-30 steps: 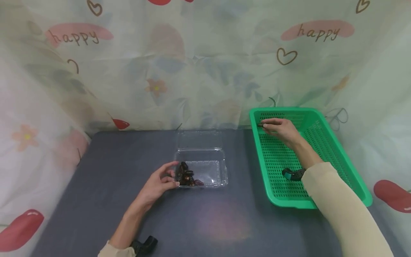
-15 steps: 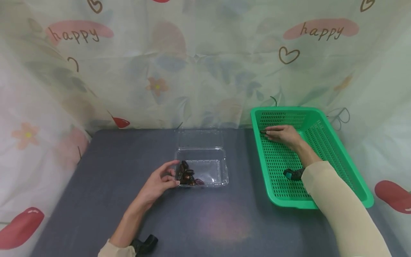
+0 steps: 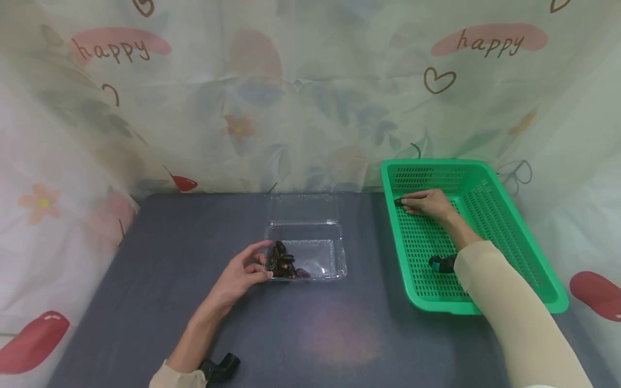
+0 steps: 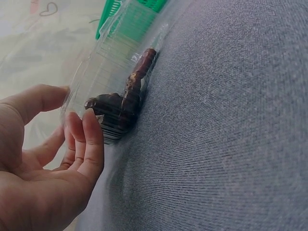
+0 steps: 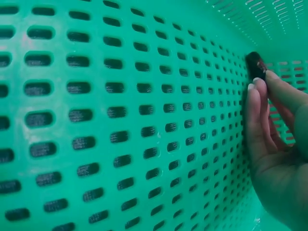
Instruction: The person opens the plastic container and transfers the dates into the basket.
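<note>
Date (image 5: pixel 255 65), pinched closely by the right hand (image 3: pixel 429 203), juts lengthwise past its fingertips toward the green basket (image 3: pixel 443 306)'s left wall; outside, the left hand (image 3: pixel 237 276) grips a clear box (image 3: pixel 315 256).

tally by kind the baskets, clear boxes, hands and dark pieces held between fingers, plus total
Green basket: 1
Clear box: 1
Hands, left hand and right hand: 2
Held dark piece: 1
Total: 5

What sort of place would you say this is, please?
Probably an indoor tabletop workspace, screened off: a grey table has printed sheeting hanging behind and beside it, and a clear plastic box and a green basket rest on top.
</note>
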Demonstrator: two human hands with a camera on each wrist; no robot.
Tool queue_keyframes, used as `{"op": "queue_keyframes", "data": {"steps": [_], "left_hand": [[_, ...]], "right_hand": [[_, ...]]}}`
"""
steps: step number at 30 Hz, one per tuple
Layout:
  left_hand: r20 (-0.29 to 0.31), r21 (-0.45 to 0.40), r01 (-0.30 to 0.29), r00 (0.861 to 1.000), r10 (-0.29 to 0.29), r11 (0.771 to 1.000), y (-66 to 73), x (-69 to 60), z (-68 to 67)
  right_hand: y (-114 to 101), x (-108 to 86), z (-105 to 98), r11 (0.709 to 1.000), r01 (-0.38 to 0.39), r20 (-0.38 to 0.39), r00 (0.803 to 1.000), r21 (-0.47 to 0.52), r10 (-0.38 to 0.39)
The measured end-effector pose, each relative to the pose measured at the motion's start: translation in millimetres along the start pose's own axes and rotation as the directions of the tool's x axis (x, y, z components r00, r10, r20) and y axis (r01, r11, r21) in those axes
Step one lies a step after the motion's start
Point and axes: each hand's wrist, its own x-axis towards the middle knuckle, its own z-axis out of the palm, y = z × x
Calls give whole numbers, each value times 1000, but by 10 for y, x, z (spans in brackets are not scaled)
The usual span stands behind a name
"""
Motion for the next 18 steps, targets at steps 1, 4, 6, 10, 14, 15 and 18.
{"op": "queue_keyframes", "data": {"steps": [1, 4, 6, 10, 14, 15, 18], "left_hand": [[0, -2, 0, 1000, 0, 1000, -1, 4, 5], [2, -14, 1, 1000, -1, 1000, 1, 15, 19], [7, -24, 2, 1000, -1, 1000, 2, 19, 26], [13, -32, 2, 1000, -2, 999, 7, 9, 22], [10, -31, 6, 1000, -5, 999, 9, -15, -3], [9, -32, 5, 1000, -5, 999, 5, -16, -4], [11, -34, 7, 1000, -7, 999, -10, 6, 17]], "right_hand": [[-25, -19, -3, 1000, -5, -2, 1000, -4, 5], [-76, -63, -16, 999, -15, -10, 1000, -28, 15], [-75, -72, -32, 999, -14, -13, 1000, -32, 14], [-5, -37, -57, 1000, 1, 3, 1000, -29, -1], [79, 42, -75, 999, 15, 13, 1000, -34, -15], [91, 53, -89, 999, 20, 8, 1000, -33, -19], [64, 28, -130, 998, 53, -22, 998, -15, -54]]}}
